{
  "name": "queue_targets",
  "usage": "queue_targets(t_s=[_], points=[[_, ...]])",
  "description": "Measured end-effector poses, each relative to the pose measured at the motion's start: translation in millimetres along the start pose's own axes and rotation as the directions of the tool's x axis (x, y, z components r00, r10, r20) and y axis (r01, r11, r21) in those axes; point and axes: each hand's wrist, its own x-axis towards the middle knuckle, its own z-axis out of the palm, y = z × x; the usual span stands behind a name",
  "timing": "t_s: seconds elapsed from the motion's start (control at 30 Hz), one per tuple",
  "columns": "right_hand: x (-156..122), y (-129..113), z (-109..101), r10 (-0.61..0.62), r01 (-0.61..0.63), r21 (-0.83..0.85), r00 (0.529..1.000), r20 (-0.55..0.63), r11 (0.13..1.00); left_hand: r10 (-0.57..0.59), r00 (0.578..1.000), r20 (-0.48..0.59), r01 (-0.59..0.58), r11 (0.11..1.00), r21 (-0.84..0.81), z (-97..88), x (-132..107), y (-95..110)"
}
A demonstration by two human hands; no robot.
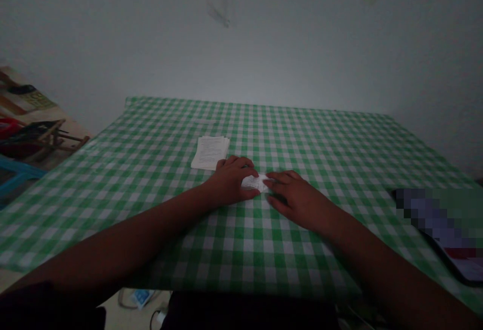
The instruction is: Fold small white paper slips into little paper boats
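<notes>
Counted: two hands, one folded paper, one stack of printed sheets. Left hand [231, 183] had its fingers curled over the small white folded paper [254, 183], gripping it on the green-white checked tablecloth [339, 144]. Right hand [297, 198] lay nearly flat, fingertips touching the paper's edge. The flat rectangular stack [210, 152] sat just behind the left hand; its sheet count was unclear in the dim light

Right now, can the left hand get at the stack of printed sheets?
Probably yes: the stack of printed sheets lies just beyond the left hand on the tablecloth, nothing between them. That hand grips a folded paper, which the right hand touches.
</notes>
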Motion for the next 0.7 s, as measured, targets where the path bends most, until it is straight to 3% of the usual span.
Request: queue_targets(t_s=[0.37,0.57,0.7], points=[[-1.2,-5.1,3.8,0.011,-0.012,-0.048,1.000,-0.013,0.999,0.092,0.995,-0.038,-0.092,0.996,0.016,0.3,-1.1,-1.0],[-1.0,-7.0,2.0,0.022,-0.023,-0.032,1.000,-0.004,0.999,0.184,0.983,0.021,-0.183,0.983,-0.020,0.5,-0.3,-2.8],[0.0,-6.9,0.6,0.026,-0.026,-0.017,1.000,-0.003,1.000,0.183,0.983,-0.003,-0.183,0.983,0.018,-0.7,-0.8,-1.9]])
